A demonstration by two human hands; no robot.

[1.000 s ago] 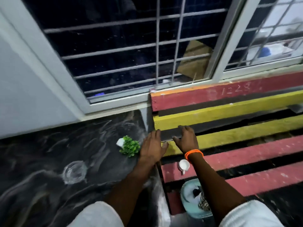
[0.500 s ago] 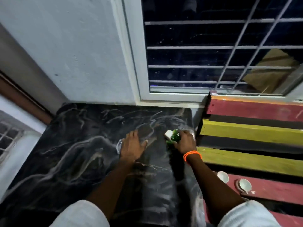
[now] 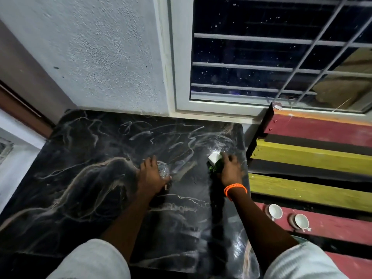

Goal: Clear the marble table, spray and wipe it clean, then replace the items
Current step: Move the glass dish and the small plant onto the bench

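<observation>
Marble surface [image 3: 84, 178]: black, pale veins, against white wall [image 3: 100, 47] and barred window [image 3: 271, 57]. Slatted bench [image 3: 312, 158], red and yellow, just beside right grip. Two white cups [image 3: 275, 211] on red slat, near right wrist. Left hand [image 3: 151, 175]: grip closed over clear glass jar [image 3: 164, 170], jar standing on surface. Right hand [image 3: 230, 170]: grip grasping small plant [image 3: 216, 165] in white pot, near surface's right edge. Orange bracelet [image 3: 235, 189] behind right grip.
</observation>
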